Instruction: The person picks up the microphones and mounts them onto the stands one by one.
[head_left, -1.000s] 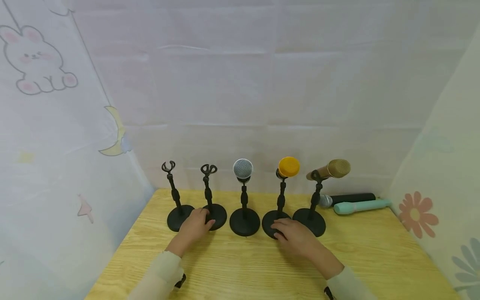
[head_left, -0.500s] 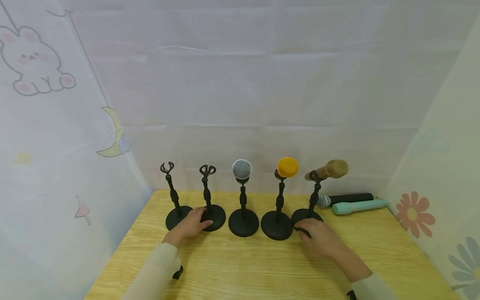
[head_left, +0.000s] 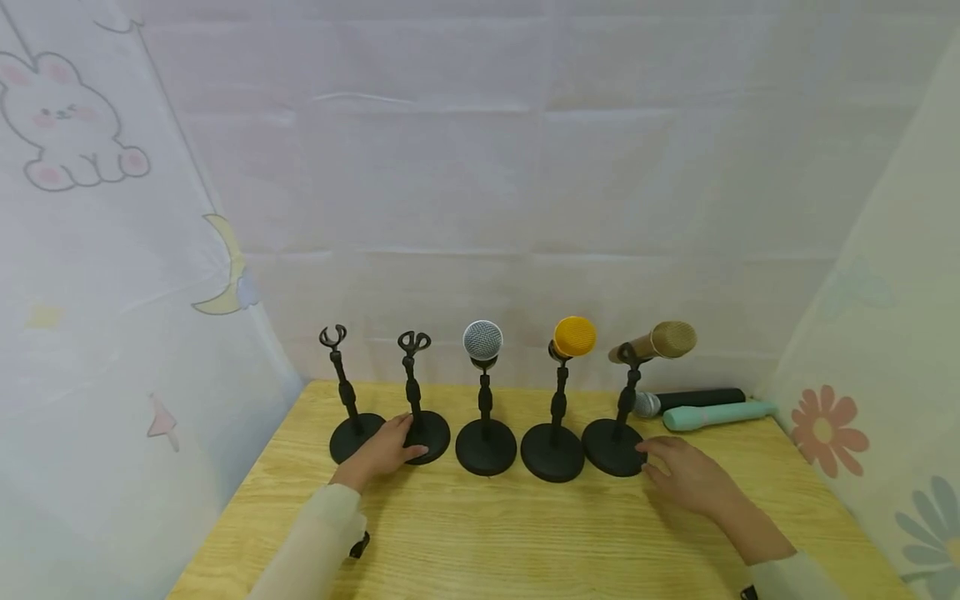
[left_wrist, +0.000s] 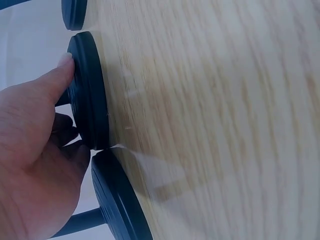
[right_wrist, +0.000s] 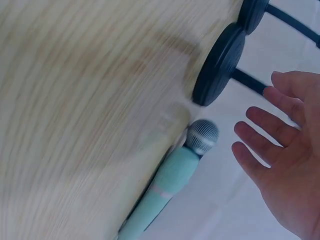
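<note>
Five black desk microphone stands stand in a row. My left hand (head_left: 381,452) holds the round base of the second stand (head_left: 432,435) from the left, thumb on its top and fingers curled at its edge. That stand's clip and the leftmost stand's clip (head_left: 333,336) hold no microphone. A silver-headed microphone (head_left: 482,340) sits in the middle stand, a yellow one (head_left: 575,337) in the fourth. The rightmost stand (head_left: 613,450) carries a gold microphone (head_left: 672,339). My right hand (head_left: 690,477), fingers extended and apart, is beside that stand's base and holds nothing.
A teal microphone (head_left: 716,415) and a black microphone (head_left: 701,400) with a silver head lie at the back right of the wooden table (head_left: 525,533). Behind the stands hangs a pale cloth backdrop (head_left: 480,183), with printed cloth on both sides.
My right hand has moved rightward, from the fourth stand's base past the front of the rightmost base to its right side. My left hand has stayed at the second stand's base.
</note>
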